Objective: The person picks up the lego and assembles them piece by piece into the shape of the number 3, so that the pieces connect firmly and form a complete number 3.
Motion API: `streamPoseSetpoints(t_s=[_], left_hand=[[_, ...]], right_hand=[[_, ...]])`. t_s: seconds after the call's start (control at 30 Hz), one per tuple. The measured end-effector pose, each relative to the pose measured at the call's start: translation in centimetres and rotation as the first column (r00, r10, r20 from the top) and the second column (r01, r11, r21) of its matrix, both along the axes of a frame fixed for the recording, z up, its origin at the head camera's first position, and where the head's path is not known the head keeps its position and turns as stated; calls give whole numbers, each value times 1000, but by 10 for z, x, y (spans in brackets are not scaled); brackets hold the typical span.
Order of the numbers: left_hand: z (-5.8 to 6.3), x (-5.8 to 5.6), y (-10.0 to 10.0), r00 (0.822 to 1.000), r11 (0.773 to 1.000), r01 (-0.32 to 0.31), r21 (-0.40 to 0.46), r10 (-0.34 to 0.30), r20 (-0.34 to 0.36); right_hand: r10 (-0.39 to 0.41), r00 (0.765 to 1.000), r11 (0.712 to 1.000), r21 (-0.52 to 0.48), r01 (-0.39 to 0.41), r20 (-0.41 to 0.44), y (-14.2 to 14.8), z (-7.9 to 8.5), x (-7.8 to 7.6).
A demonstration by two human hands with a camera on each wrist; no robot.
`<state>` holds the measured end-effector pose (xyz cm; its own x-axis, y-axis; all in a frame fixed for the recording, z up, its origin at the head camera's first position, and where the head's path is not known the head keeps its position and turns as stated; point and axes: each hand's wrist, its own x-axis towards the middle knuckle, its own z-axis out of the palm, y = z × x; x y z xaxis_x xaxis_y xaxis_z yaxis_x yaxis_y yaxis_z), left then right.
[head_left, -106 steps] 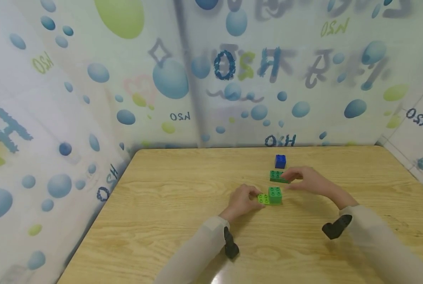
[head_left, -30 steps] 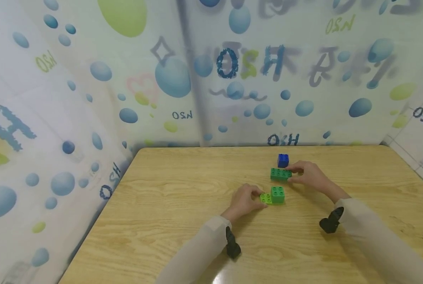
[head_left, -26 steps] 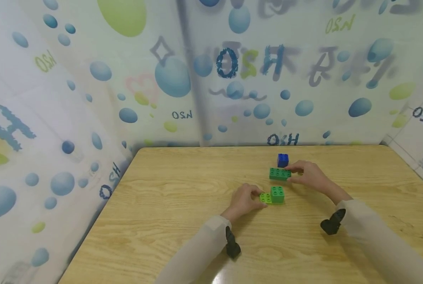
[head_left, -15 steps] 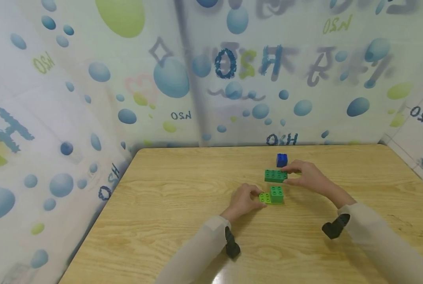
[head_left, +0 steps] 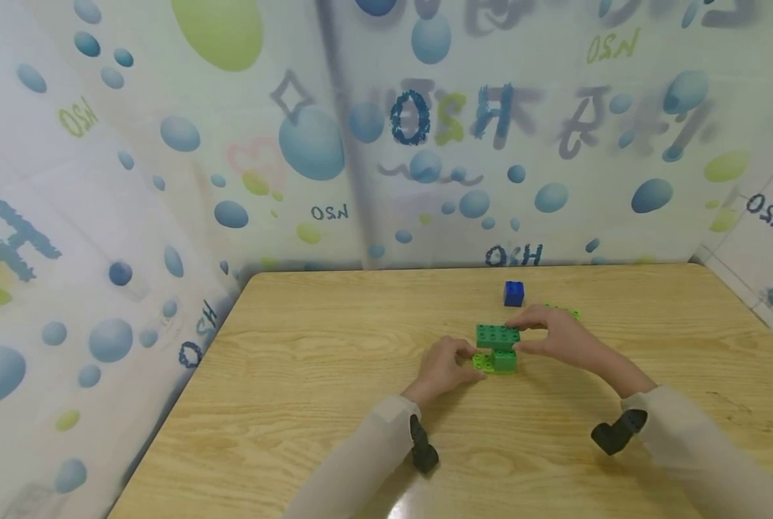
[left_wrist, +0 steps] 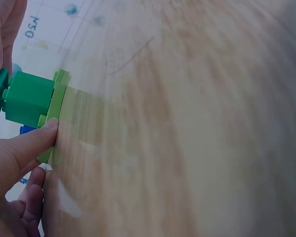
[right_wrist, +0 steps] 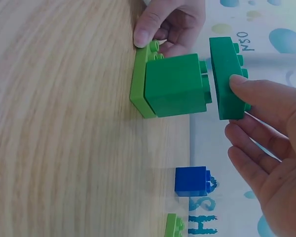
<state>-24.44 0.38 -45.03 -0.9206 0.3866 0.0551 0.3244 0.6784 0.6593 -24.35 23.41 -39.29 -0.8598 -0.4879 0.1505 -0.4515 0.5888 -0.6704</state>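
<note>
Left hand (head_left: 443,367) is pinching the lime plate (head_left: 482,362) on the desk (head_left: 334,346), right of centre and low in the head view, with a green block (head_left: 505,361) on the plate's right end. Right hand (head_left: 558,333) has a dark brick (head_left: 498,336) pinched just above that block, thin gap showing. There's a blue block (head_left: 513,294) further up, plus another lime plate (head_left: 573,314) partly hidden behind the right hand.

The dark green brick (right_wrist: 222,69), green block (right_wrist: 172,86) and light green plate (right_wrist: 139,81) at my one o'clock are smooth plastic; my sleeves (head_left: 357,458) are matt cloth, the tabletop (head_left: 321,339) grained wood, glossy at six o'clock.
</note>
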Motion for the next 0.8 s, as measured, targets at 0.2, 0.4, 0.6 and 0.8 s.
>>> streamPoseSetpoints(t_s=[0.2, 0.4, 0.6, 0.8], left_hand=[[0, 1, 0, 1000, 1000, -3, -15, 3, -13], [0, 2, 0, 1000, 1000, -3, -18, 3, -8], [-1, 1, -1, 1000, 1000, -2, -11, 2, -9], [0, 1, -1, 1000, 1000, -4, 0, 4, -1]], right_hand=[[2, 1000, 1000, -20, -2, 18, -3, -1, 5], [17, 1000, 1000, -24, -17, -10, -6, -5, 7], [19, 1000, 999, -33, -20, -9, -6, -6, 7], [18, 1000, 1000, -15, -18, 15, -6, -7, 6]])
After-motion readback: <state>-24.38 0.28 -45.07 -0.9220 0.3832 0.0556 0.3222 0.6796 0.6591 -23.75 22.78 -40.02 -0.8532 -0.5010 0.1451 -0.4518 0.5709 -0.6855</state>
